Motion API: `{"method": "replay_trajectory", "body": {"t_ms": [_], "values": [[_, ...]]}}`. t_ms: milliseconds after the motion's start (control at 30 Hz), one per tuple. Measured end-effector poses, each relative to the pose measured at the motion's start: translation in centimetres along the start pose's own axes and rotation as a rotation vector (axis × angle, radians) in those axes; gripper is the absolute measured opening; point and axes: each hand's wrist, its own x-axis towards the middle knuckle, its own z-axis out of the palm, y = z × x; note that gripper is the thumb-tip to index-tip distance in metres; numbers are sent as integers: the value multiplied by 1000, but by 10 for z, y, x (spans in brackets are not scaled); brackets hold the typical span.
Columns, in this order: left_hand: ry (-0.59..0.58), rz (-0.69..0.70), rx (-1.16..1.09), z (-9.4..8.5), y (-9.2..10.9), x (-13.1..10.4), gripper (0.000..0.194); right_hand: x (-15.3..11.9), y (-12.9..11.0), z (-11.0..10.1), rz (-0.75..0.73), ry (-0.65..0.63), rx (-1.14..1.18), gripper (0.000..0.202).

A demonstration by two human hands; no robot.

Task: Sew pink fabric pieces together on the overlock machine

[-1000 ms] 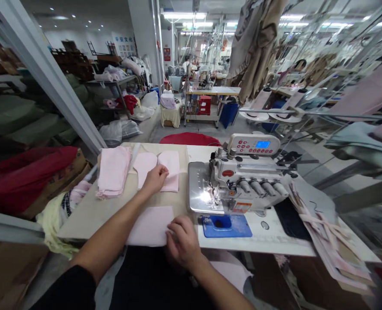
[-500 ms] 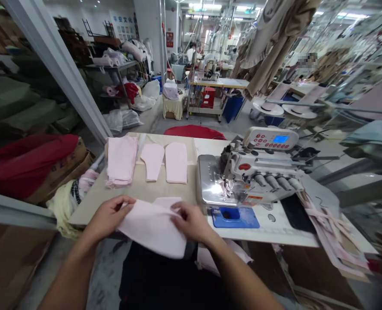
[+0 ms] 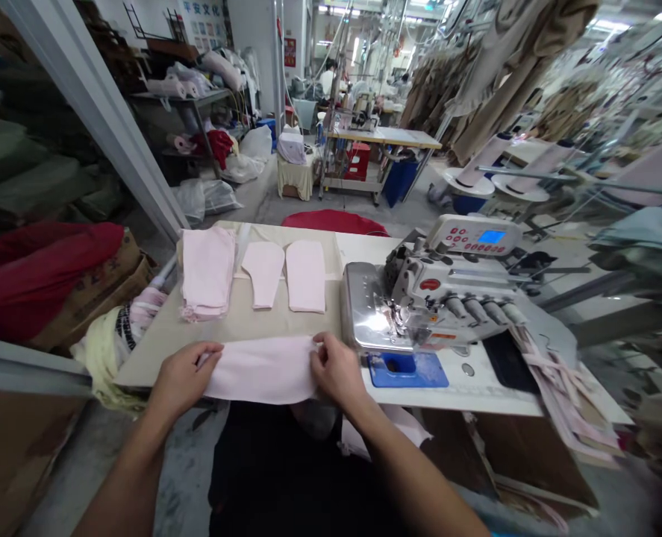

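A pale pink fabric piece (image 3: pixel 263 371) is stretched level between my two hands at the table's near edge. My left hand (image 3: pixel 188 373) pinches its left end, thumb on top. At the other end, my right hand (image 3: pixel 335 367) grips the upper right corner between thumb and fingers. Beyond it on the beige tabletop lie a tall stack of pink cut pieces (image 3: pixel 207 272), a smaller tapered pile (image 3: pixel 264 274) and a rounded pile (image 3: pixel 306 276). To the right of my right hand stands an overlock sewing machine (image 3: pixel 439 287) with a lit blue display.
A blue plate (image 3: pixel 407 370) lies in front of the machine. Pink strips (image 3: pixel 569 395) hang over the table's right end. Thread cones (image 3: pixel 484 160) stand behind the machine. A metal post (image 3: pixel 92 112) slants up at the left, beside a cardboard box (image 3: pixel 107 291).
The fabric piece has gone from slanted and drooping to straight and taut. My right hand has moved up slightly and now pinches its right corner.
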Motion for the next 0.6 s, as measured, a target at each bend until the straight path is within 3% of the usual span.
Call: {"method": "replay_trajectory", "body": {"t_ms": [133,233,367,500,600], "values": [[-9,80,83,6,-9,3,32,4,3,4,91,-68,-135,32],[26,138,239,14,1,4,31,5,5,4,104,-83,-152,32],[125,203,381,31,46,3,32,4,8,2,105,-80,-134,30],[17,402,306,54,96,6,24,4,10,1,97,-73,-111,26],[-54,433,291,70,123,15,29,3,12,1,68,-70,-98,25]]}}
